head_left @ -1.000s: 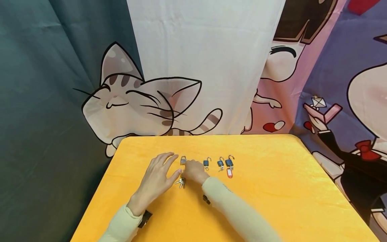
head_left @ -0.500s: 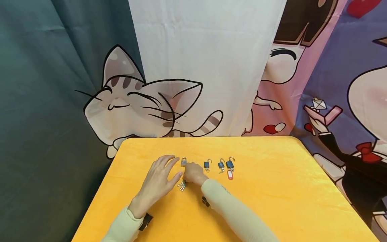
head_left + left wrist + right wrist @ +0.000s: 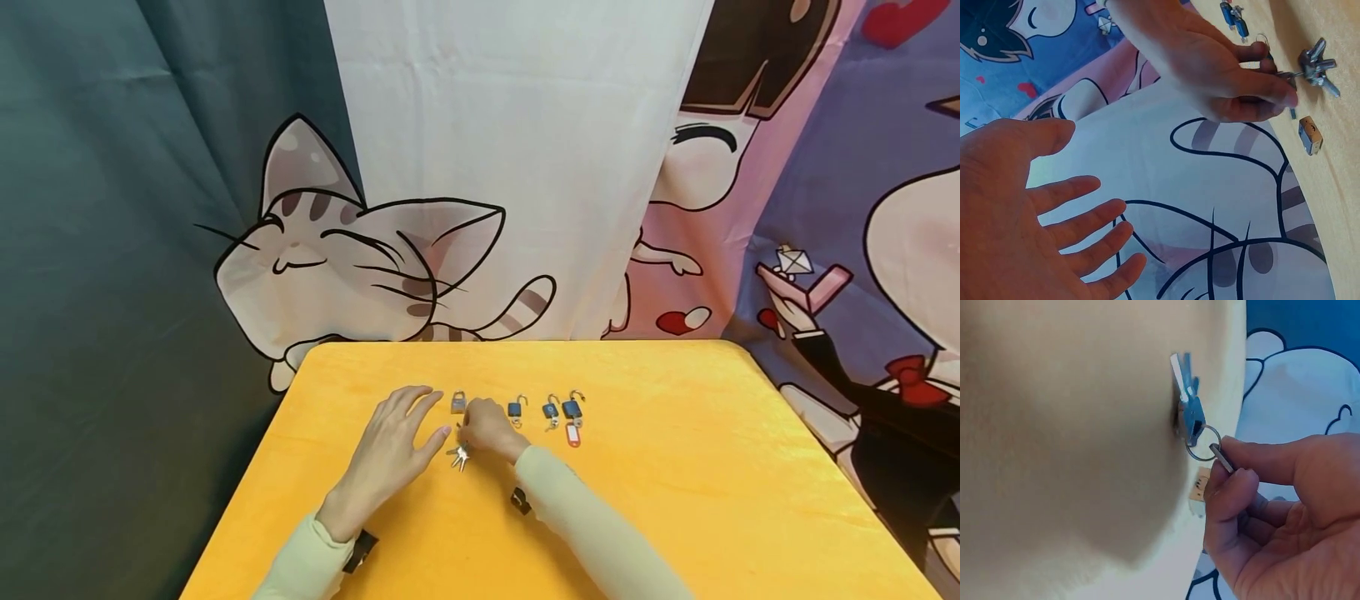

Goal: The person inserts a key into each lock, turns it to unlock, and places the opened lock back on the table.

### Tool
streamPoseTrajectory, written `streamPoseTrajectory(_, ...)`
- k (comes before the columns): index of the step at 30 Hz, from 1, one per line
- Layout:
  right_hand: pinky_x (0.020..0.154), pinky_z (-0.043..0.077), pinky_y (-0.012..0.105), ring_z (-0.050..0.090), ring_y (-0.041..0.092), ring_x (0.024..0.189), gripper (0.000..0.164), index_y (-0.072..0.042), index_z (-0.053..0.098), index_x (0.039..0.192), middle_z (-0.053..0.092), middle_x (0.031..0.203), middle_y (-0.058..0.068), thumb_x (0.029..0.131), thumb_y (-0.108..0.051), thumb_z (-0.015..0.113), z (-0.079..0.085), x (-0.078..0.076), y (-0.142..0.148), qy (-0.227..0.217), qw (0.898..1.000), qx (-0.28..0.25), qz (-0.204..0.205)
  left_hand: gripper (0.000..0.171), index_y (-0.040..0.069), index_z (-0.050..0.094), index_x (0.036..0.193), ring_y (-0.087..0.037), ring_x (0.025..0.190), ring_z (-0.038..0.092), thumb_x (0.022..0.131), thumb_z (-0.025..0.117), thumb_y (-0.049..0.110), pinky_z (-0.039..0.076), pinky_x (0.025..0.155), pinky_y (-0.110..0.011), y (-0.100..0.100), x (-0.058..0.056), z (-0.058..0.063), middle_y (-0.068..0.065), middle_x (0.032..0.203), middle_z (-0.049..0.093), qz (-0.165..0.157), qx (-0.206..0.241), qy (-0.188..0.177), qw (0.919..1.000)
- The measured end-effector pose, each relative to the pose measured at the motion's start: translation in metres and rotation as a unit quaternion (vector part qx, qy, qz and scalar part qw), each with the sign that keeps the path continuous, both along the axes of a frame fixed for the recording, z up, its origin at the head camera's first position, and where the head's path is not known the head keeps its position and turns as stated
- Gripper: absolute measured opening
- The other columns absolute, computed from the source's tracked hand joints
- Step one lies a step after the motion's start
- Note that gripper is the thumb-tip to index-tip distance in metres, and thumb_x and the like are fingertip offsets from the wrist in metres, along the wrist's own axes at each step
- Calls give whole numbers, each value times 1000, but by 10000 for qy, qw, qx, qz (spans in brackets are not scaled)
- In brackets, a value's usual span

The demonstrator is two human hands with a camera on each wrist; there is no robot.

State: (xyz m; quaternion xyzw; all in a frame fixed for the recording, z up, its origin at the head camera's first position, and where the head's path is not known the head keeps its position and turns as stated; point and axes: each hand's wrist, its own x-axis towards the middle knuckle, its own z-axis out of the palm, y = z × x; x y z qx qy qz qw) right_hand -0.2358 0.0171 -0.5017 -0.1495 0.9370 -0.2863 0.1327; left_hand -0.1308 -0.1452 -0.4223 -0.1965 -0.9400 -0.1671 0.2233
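Observation:
My right hand (image 3: 487,429) pinches one key (image 3: 1222,460) between thumb and forefinger. From that key runs a metal ring (image 3: 1200,460), and several silver keys (image 3: 1190,412) hang from it, fanned out close over the table. In the head view those keys (image 3: 460,457) show just below the right fingers. A small padlock (image 3: 458,404) with its shackle down lies directly beyond the right fingertips. To the left, my left hand (image 3: 390,442) holds nothing; its fingers are extended and spread in the left wrist view, its thumb pointing toward the keys.
Right of the hands, three blue padlocks lie in a row with raised shackles: one padlock (image 3: 514,410) nearest, another (image 3: 551,411), and a third (image 3: 572,410) with a red key tag (image 3: 573,435). A yellow cloth covers the table (image 3: 675,467). A printed curtain (image 3: 525,167) hangs behind.
The right hand and the dangling keys have shifted slightly, the keys swinging a little to the right. The left hand stays nearly where it was. The head view has tilted slightly.

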Motion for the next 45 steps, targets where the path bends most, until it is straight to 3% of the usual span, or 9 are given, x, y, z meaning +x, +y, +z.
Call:
streamPoseTrajectory(9,43,34,22,42,10,44,36,-14,54,58,49,50,-2,91,-13,69,15,2,11,300,9994,-163,67,47,15,60,133,-26,127,52,93,67,38,46,102,-48,0,-1,-1,-6,134,57,14,17,-30,10000)
streamPoseTrajectory(17,48,41,22,51,9,52,23,-13,63,69,60,63,-2,92,-10,65,27,3,22,615,9976,-271,183,46,15,60,133,-27,126,52,93,67,37,47,101,-48,-1,-2,-2,-6,133,58,27,60,-65,10000)
streamPoseTrajectory(27,51,51,24,63,10,56,9,-9,67,85,68,74,1,93,-13,67,55,7,38,610,9931,-996,-46,47,15,60,133,-26,126,53,93,67,38,47,100,-47,0,-3,-4,-5,133,58,84,91,-137,9998)
streamPoseTrajectory(45,47,48,25,58,9,53,8,-13,66,87,68,73,-1,93,-18,68,107,35,58,1179,9820,-1457,-250,48,15,60,134,-26,126,53,92,68,39,47,101,-48,3,-5,-6,-5,135,58,42,211,-143,9997)
